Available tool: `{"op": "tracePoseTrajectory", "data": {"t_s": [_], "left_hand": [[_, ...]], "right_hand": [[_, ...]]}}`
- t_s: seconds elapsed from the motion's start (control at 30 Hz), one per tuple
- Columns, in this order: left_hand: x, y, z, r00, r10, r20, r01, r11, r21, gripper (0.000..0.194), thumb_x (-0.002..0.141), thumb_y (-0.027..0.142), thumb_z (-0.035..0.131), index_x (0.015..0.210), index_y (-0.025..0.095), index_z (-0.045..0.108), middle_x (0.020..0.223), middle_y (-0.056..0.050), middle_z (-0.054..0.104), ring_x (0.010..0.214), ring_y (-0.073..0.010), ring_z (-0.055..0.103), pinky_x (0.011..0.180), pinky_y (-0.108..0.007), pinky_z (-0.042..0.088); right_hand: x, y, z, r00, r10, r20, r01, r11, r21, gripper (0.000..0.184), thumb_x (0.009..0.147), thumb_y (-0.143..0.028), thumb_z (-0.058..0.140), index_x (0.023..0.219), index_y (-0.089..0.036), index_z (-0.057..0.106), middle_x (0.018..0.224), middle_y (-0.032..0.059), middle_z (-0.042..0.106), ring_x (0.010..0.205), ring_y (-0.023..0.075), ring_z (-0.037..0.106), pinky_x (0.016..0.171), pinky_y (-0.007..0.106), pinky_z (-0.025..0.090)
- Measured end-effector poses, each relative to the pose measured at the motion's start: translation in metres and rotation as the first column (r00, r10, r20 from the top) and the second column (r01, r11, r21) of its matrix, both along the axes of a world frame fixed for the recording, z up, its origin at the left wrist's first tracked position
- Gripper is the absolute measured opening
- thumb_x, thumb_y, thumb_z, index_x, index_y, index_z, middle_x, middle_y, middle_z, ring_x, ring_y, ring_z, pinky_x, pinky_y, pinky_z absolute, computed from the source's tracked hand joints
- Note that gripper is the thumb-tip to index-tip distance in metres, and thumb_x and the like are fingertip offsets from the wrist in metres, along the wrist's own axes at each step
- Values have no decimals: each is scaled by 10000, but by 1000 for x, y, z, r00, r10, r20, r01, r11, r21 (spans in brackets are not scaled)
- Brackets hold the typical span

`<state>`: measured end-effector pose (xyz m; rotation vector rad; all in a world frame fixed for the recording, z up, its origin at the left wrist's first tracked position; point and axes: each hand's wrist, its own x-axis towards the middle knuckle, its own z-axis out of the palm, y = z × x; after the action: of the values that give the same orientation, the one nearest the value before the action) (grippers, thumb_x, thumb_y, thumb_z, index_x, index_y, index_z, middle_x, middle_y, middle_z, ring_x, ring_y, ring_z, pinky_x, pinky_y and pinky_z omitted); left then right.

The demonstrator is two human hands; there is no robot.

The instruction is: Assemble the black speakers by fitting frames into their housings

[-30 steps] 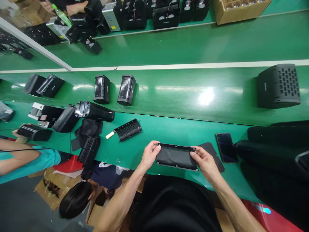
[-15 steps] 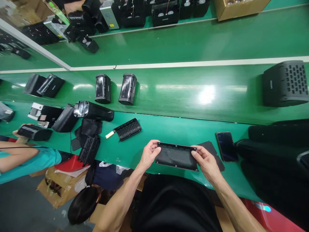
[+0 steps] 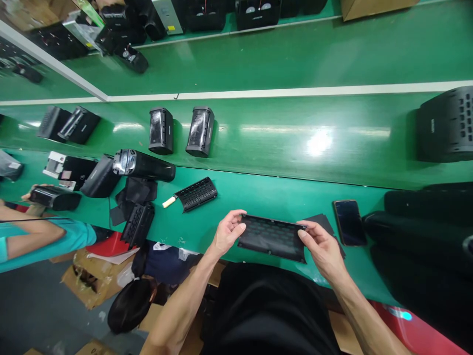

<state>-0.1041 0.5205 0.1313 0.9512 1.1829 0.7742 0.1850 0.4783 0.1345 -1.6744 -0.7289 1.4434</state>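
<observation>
I hold a flat black grille panel (image 3: pixel 272 237) with both hands just above the near edge of the green bench (image 3: pixel 266 197). My left hand (image 3: pixel 226 231) pinches its left end, thumb on top. My right hand (image 3: pixel 322 248) grips its right end. A perforated pattern shows through the panel's dark face. Under its right end lies a stack of black fabric sheets (image 3: pixel 325 223).
A phone (image 3: pixel 349 222) lies right of the panel, beside black speaker bodies (image 3: pixel 417 222). A loose grille (image 3: pixel 195 193) and a small brush (image 3: pixel 170 201) lie to the left. Two speakers (image 3: pixel 181 131) and a large one (image 3: pixel 445 124) ride the conveyor. A person's arm (image 3: pixel 40 236) is at far left.
The panel has tilted slightly in my hands, so its perforated pattern now shows. The speakers on the conveyor have drifted to the right. A person below the bench has shifted.
</observation>
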Motion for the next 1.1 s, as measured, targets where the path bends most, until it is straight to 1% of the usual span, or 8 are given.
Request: {"op": "tracePoseTrajectory", "data": {"t_s": [0.17,0.33,0.5,0.57,0.73,0.9,1.0,1.1], "left_hand": [[1,1,3,1000,1,13,-1,1000,4,537,855,458,780,1282,169,634,906,-25,561,795,-135,491,697,-226,420],[3,3,3,1000,13,11,-13,1000,-3,527,856,453,780,1274,164,641,884,-22,554,781,-134,491,688,-228,422],[3,4,-3,1000,17,21,-17,1000,-5,546,866,453,776,1308,168,632,891,-26,567,787,-135,504,711,-234,431],[2,4,-5,1000,12,21,-12,1000,-4,548,874,446,772,1327,173,628,902,-26,571,803,-135,510,731,-234,436],[0,7,-5,1000,-7,12,7,1000,2,549,880,440,770,1349,191,635,984,-46,610,877,-150,543,810,-250,467],[-3,10,-2,1000,-21,-7,22,1000,15,536,879,450,766,1340,200,657,1128,-83,650,977,-180,569,882,-278,485],[-3,12,-2,1000,-26,1,26,1000,13,547,878,444,768,1352,196,654,1123,-84,657,975,-181,572,883,-279,488],[-2,13,-1,999,-25,35,24,1000,5,559,872,439,778,1356,191,648,1081,-76,662,958,-175,583,872,-273,487]], "right_hand": [[0,2,2,999,8,41,-8,1000,10,441,798,-601,813,1050,-244,759,737,-18,493,661,159,417,600,289,347],[-1,3,4,998,14,53,-15,1000,18,427,812,-584,807,1065,-245,754,745,-15,503,666,159,424,599,285,367],[-4,4,5,1000,-15,-9,15,999,28,508,718,-545,893,1105,-258,735,770,-10,531,727,172,476,642,277,436],[-5,5,3,999,-23,-27,24,999,30,529,695,-540,908,1110,-264,730,775,-10,531,737,174,483,645,272,447],[-4,5,4,1000,-15,-22,16,999,32,525,714,-519,901,1140,-270,720,790,-15,507,732,171,467,640,269,449],[-1,5,6,998,6,-56,-4,1000,18,569,718,-503,903,1190,-259,700,750,-34,463,705,167,438,639,277,435],[2,3,2,997,21,-69,-22,1000,-19,557,729,-543,883,1169,-245,715,766,-27,484,714,166,450,646,280,426],[4,-1,-3,998,33,-60,-35,999,-31,483,742,-562,869,1075,-241,730,780,-22,492,716,163,449,650,277,419]]}}
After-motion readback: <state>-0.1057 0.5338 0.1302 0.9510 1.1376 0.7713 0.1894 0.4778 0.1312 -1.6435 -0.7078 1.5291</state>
